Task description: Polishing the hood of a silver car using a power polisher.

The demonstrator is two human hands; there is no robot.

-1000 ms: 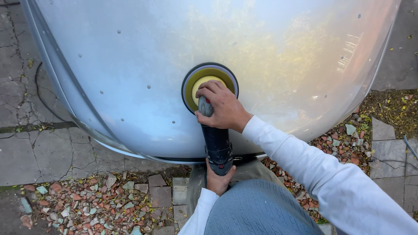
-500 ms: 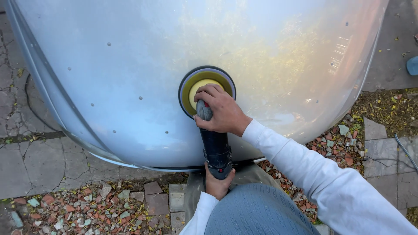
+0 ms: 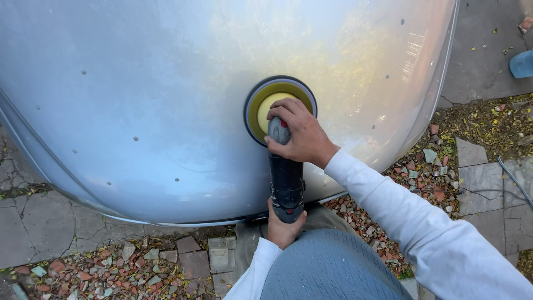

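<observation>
A large curved silver metal panel (image 3: 166, 100) fills most of the head view. A dark handheld polisher (image 3: 286, 178) with a round yellow pad (image 3: 261, 108) rests flat on the panel. My right hand (image 3: 297, 133) presses on the polisher's head, fingers wrapped over the top. My left hand (image 3: 283, 225) grips the rear end of its black body, close to my blue-clad lap. Both sleeves are white.
Cracked paving stones (image 3: 33, 222) and broken brick rubble (image 3: 111, 269) lie under the panel's lower edge. More rubble and leaves lie at the right (image 3: 438, 166). A thin cable (image 3: 513, 178) runs along the right slabs. A blue object (image 3: 522, 64) sits at the far right.
The view has shifted so the panel and polisher sit slightly further right and up. The pad stays pressed on the same area of the panel, both hands keep their grip.
</observation>
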